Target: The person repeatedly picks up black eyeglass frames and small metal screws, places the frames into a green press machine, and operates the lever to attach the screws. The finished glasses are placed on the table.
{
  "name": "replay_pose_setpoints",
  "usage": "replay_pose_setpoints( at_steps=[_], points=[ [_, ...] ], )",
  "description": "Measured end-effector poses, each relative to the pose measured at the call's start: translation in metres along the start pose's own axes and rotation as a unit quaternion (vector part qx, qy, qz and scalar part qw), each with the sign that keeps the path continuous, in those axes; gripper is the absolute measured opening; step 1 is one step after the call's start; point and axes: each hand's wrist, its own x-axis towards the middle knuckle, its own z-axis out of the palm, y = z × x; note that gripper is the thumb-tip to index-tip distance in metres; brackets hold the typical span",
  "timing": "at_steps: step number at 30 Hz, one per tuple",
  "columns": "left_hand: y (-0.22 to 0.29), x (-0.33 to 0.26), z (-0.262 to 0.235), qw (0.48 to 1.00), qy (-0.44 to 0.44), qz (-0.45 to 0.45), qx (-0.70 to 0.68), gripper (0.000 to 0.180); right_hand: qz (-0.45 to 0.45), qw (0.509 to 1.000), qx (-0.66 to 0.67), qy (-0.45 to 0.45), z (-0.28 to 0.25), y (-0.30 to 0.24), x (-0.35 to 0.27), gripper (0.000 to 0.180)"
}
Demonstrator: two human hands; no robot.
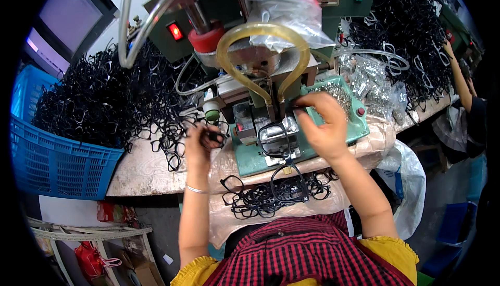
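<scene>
A black eyeglass frame (290,165) sits in the green press machine (245,156), one rim under the press head and the other hanging off its front edge. Beside the press head, my right hand (328,130) has thumb and index finger drawn together; what lies between them is too small and dark to make out. My left hand (198,143) is left of the machine, its fingers curled round a black eyeglass frame (219,132) at the edge of the loose ones. More black eyeglass frames (255,197) lie in a heap on the covered ledge before me.
Small metal parts (333,96) fill a green tray at the machine's right, near clear bags (370,88). Tangled frames (83,98) heap over a blue crate (62,153) at left. A yellowish hose (224,52) loops over the press. Another person's arm (458,78) shows far right.
</scene>
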Motion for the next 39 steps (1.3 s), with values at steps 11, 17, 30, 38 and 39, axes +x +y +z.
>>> replay_pose_setpoints(
  at_steps=[11, 17, 30, 38, 39],
  points=[
    [0.081, -0.098, 0.096, 0.980, -0.128, -0.002, -0.151, 0.025, 0.231, 0.932, 0.280, -0.006, 0.025, -0.010, -0.014, 0.041],
    [0.091, -0.139, 0.133, 0.943, -0.278, -0.167, -0.071, 0.024, 0.232, 0.932, 0.277, -0.036, 0.011, -0.046, -0.013, 0.045],
    [0.038, -0.102, 0.156, 0.895, -0.250, -0.341, -0.139, 0.017, 0.188, 0.960, -0.200, -0.053, -0.066, 0.063, -0.061, 0.018],
    [0.004, -0.113, 0.108, 0.840, -0.336, -0.387, -0.179, 0.055, 0.115, 0.937, -0.308, -0.118, -0.055, 0.057, -0.061, 0.013],
    [0.001, -0.116, 0.099, 0.831, -0.388, -0.359, -0.175, 0.059, 0.095, 0.937, -0.314, -0.123, -0.054, 0.058, -0.060, 0.011]
  ],
)
